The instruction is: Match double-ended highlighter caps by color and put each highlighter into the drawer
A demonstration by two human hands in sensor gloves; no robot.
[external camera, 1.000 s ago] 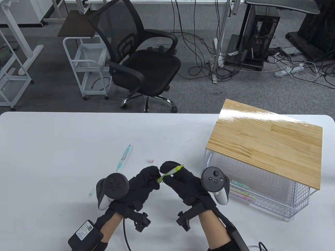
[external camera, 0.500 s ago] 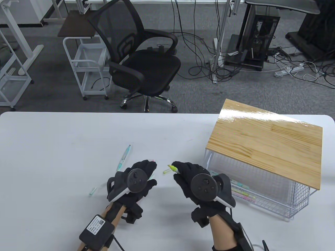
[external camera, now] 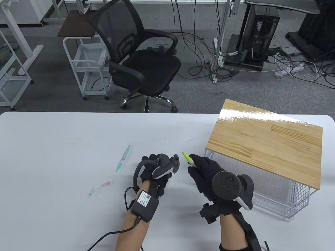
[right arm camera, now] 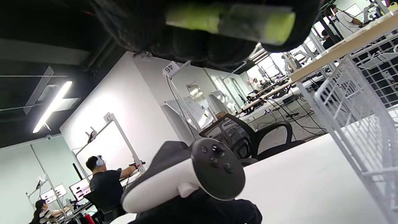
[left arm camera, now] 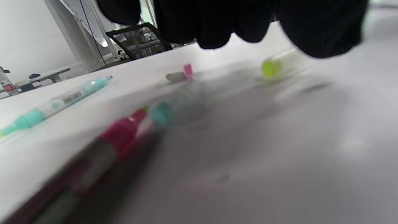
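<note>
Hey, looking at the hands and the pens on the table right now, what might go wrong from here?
1. The right hand holds the green highlighter with a bare tip; it may mark the glove or table.
2. Small loose caps lie near the left hand; a brush might roll them away.
3. The green cap is blurred, so a wrong match seems possible.

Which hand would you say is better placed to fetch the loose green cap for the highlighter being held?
Probably the left hand: its fingers hang just above the green cap and hold nothing visible, while the right hand grips the green highlighter.
</note>
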